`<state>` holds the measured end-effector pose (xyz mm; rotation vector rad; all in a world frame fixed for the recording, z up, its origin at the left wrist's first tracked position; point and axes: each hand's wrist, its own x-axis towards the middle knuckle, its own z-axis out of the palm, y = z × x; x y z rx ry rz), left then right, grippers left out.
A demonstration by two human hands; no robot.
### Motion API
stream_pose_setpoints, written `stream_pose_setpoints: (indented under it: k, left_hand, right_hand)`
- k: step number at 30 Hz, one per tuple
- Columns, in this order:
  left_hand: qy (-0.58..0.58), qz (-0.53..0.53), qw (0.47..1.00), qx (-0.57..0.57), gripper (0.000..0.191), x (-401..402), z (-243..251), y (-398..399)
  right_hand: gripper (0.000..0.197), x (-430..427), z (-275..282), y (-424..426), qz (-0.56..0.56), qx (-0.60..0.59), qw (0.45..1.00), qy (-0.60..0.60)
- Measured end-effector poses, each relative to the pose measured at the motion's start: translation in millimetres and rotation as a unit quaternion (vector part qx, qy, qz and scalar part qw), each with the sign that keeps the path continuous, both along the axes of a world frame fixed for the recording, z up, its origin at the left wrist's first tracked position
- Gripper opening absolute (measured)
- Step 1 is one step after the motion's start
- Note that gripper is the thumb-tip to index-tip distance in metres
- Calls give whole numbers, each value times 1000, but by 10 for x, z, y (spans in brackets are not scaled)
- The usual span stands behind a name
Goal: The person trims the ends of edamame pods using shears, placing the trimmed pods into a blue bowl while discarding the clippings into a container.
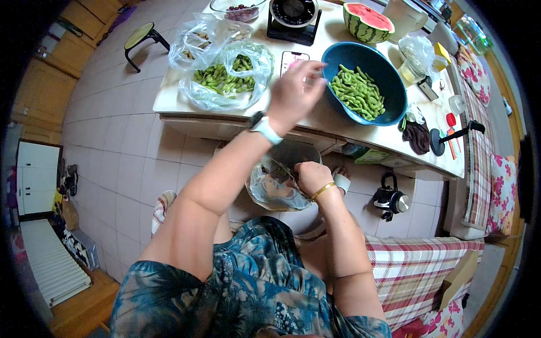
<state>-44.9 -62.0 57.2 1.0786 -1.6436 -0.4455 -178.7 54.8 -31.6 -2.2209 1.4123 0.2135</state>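
My left hand (298, 91), slightly blurred, is over the table between a phone (290, 60) and a large blue bowl (386, 76); its fingers are apart, with nothing visible in them. Green soybean pods (358, 94) lie in the bowl. Left of my left hand, an open clear plastic bag (258, 95) holds more pods (217, 80), some with stem ends. Below the table edge, my right hand (313, 178) is at the right side of a bin lined with a clear bag (274, 196). Its fingers are curled and partly hidden, so what they hold cannot be told.
A cut watermelon (367, 27), a black-framed clock-like device (293, 19), a glass bowl of grapes (241, 12) and a dark cloth (417, 137) are on the table. A black-and-silver flask (393, 200) is on the floor, right. A stool (140, 36) stands left of the table.
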Motion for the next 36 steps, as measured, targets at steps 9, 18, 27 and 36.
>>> stream_pose_setpoints:
  k: [9,18,27,36]
  left_hand:
    - [-273,278,911,132,30,2033,-831,-145]
    - [-396,258,880,54,41,1707,-798,-597]
    - [-326,174,922,118,34,1742,-892,-479]
    - [-302,157,934,107,27,1824,-889,-383]
  right_hand:
    - [39,107,12,93,27,-16,999,-25]
    - [22,250,82,57,47,-2,999,-25]
    - [17,223,32,63,34,-53,997,-34]
    - [22,249,37,39,30,-60,996,-60]
